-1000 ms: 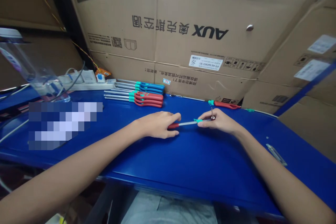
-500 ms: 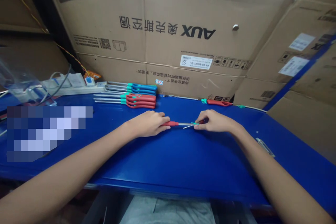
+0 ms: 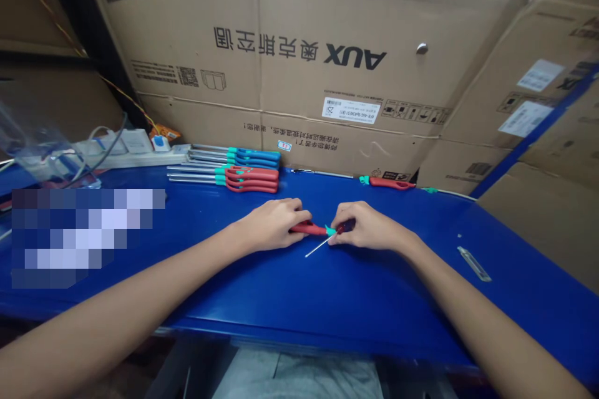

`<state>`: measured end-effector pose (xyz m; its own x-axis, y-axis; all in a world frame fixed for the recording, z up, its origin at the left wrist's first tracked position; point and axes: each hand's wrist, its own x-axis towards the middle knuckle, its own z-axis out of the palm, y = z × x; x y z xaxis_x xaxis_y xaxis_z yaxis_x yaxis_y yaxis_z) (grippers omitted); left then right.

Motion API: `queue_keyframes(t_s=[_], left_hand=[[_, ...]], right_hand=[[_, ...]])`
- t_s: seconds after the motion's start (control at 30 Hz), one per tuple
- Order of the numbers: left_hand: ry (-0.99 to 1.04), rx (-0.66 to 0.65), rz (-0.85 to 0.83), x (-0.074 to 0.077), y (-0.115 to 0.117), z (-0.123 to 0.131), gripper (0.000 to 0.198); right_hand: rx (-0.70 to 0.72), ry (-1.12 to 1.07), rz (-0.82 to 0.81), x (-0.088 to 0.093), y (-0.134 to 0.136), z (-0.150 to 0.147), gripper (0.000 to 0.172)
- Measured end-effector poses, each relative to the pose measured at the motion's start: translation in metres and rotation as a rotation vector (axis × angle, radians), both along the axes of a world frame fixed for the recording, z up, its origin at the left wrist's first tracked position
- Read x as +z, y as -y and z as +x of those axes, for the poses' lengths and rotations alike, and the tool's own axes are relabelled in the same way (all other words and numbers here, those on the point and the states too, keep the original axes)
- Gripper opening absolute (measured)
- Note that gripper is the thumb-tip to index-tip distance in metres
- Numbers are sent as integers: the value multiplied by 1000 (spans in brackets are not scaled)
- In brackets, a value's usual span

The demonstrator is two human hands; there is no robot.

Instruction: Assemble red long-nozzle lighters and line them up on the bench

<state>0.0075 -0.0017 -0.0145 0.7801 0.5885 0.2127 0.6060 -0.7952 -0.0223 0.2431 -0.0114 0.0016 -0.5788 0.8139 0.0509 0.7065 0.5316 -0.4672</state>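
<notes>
In the head view my left hand (image 3: 276, 224) is closed around the body of a red long-nosed lighter (image 3: 312, 228), whose front end points right. My right hand (image 3: 362, 224) pinches a small green collar (image 3: 330, 231) against that front end. Tucked in the same hand is a screwdriver (image 3: 319, 247) with a dark red handle, its thin metal shaft slanting down to the left. The lighter's metal tube is hidden by my right fingers. Behind my left hand lie stacked lighters, red ones (image 3: 255, 182) in front of blue ones (image 3: 259, 157), with their metal tubes pointing left.
Along the cardboard wall (image 3: 290, 87) lie a red lighter body (image 3: 390, 182), a green piece (image 3: 429, 190) and thin rods. A clear plastic piece (image 3: 475, 264) rests on the blue table (image 3: 299, 299) at right. A power strip (image 3: 140, 157) with plugs stands at back left.
My right hand has moved left and slightly down, bringing the green collar along the tube to the red body. The screwdriver shaft now slants down more steeply. My left hand keeps its hold.
</notes>
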Motion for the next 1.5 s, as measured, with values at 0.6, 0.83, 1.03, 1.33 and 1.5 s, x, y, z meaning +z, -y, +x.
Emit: queue_keyframes(t_s=[0.6, 0.83, 1.03, 1.33, 1.5], left_hand=[[8, -4, 101, -4, 1, 3, 11], [-38, 3, -28, -3, 5, 7, 14], [-121, 3, 36, -2, 8, 9, 13], [-171, -2, 79, -3, 9, 12, 14], [-209, 4, 103, -4, 11, 14, 13]], right_hand=[[31, 8, 128, 0, 17, -20, 24], [43, 63, 141, -5, 22, -25, 30], [57, 64, 81, -6, 22, -26, 39], [116, 50, 17, -8, 18, -24, 41], [41, -9, 50, -13, 15, -25, 39]])
